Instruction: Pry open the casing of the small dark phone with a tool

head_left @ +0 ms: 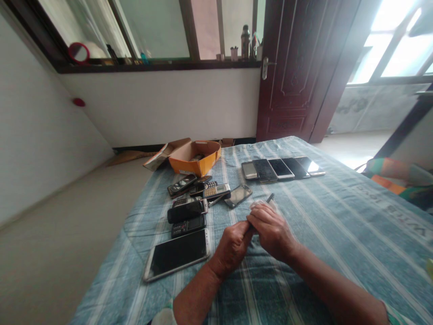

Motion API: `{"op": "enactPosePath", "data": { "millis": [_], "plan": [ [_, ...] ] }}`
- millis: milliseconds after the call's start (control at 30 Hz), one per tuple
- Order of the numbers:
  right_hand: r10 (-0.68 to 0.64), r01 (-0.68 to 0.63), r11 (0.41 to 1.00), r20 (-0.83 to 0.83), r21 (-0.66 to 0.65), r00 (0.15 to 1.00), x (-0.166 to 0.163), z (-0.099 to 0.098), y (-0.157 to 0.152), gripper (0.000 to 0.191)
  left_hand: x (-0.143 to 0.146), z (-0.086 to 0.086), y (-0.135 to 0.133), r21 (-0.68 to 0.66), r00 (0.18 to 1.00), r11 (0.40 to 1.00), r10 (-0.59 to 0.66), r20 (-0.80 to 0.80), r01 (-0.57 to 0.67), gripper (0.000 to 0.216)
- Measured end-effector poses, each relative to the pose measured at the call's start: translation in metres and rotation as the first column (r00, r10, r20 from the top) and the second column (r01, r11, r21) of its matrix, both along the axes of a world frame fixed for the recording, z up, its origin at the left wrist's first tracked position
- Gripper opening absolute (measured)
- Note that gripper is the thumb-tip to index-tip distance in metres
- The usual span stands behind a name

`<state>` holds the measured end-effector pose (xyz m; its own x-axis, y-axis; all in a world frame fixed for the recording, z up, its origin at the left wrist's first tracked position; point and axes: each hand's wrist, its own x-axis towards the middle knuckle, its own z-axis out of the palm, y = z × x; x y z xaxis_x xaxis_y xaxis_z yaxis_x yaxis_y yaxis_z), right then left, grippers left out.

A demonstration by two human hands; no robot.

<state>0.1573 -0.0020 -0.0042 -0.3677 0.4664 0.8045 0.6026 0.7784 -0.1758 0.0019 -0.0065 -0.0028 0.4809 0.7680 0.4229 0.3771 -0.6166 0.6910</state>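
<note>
Striped tablecloth (338, 216), slim dark tool (270, 197), clasped by left hand (233, 246), right hand (270, 230)

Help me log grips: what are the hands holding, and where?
A slim dark object, gripped along its near end by the left hand and right hand; only its far tip shows.

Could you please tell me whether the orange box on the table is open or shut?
Open: the box has its lid folded back to the left, and its inside shows from above.
</note>
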Motion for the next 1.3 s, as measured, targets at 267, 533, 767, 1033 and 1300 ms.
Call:
{"op": "enactPosePath", "data": {
  "millis": [267,533,767,1033,1300],
  "plan": [
    [-0.116,0.116,0.993,-0.076,-0.005,0.99,0.031,-0.006,0.024,0.032,0.0,0.004,-0.001,0.031,0.998,0.998,-0.055,-0.038,0.056,0.025],
    [-0.287,0.201,0.933,-0.278,-0.299,0.917,0.055,-0.021,0.04,0.038,0.001,0.004,-0.002,0.058,0.997,0.996,-0.067,-0.047,0.07,0.026],
    [-0.271,0.266,0.962,-0.106,-0.057,0.957,0.043,-0.019,0.034,0.033,0.001,0.006,-0.004,0.059,0.996,0.997,-0.04,-0.078,0.045,0.026],
    [-0.147,0.147,0.988,0.01,0.043,0.989,0.025,-0.002,0.018,0.034,0.0,0.003,-0.001,0.05,0.997,0.998,-0.046,-0.056,0.049,0.025],
    [-0.192,0.169,0.976,-0.168,-0.139,0.967,0.047,-0.016,0.035,0.034,0.001,0.007,-0.004,0.074,0.995,0.996,-0.04,-0.091,0.047,0.025]
  ]
}}
